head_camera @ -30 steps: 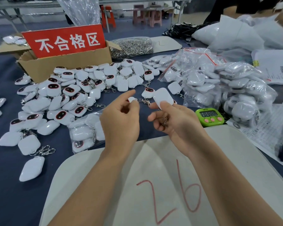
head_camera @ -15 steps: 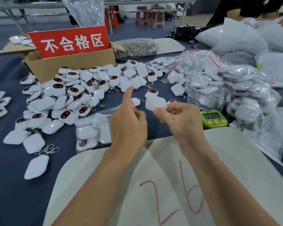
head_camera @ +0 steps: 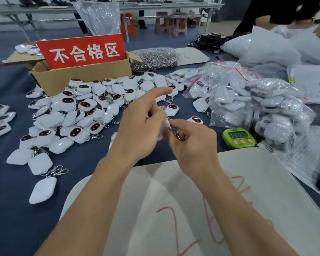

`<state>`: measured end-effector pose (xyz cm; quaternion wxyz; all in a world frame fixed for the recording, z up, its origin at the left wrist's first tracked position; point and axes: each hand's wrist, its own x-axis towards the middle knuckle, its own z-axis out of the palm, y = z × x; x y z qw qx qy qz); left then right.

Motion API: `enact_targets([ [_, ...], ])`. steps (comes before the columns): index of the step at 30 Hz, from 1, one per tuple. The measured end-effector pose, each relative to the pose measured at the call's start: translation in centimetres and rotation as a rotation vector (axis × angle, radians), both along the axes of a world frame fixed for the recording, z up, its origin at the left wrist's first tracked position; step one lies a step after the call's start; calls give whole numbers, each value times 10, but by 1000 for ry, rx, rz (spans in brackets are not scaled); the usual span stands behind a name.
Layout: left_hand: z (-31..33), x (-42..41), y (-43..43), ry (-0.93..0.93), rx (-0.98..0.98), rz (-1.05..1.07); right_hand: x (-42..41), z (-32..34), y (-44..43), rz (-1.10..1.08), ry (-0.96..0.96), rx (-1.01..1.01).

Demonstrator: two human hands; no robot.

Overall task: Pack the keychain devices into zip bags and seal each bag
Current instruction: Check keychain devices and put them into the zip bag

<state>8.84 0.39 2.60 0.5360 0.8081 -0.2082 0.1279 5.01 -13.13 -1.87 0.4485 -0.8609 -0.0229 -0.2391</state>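
Observation:
My right hand (head_camera: 194,143) pinches a white keychain device (head_camera: 165,126) by its edge, with the metal clasp (head_camera: 179,136) curled in the fingers. The device is mostly hidden between my hands. My left hand (head_camera: 140,126) is right against it, index finger stretched out, the other fingers pinching what looks like a small clear zip bag (head_camera: 162,108) with a red strip. Several loose devices (head_camera: 92,108) lie in a heap on the blue cloth to the left. Bagged devices (head_camera: 248,102) are piled to the right.
A cardboard box (head_camera: 81,78) with a red sign stands at the back left, a bag of metal clasps (head_camera: 153,59) beside it. A green timer (head_camera: 238,138) sits right of my hands. A white board (head_camera: 266,191) marked 26 lies nearest me. Papers (head_camera: 303,154) lie at right.
My hands have closed together. The device, held up flat in my right hand before, is now turned edge-on and tucked against my left hand's fingers.

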Motion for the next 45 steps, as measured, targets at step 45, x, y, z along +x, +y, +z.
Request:
enact_targets([
  [45,-61,-14,-24,215,194,228,3,-16,-6,-164,313,215],
])
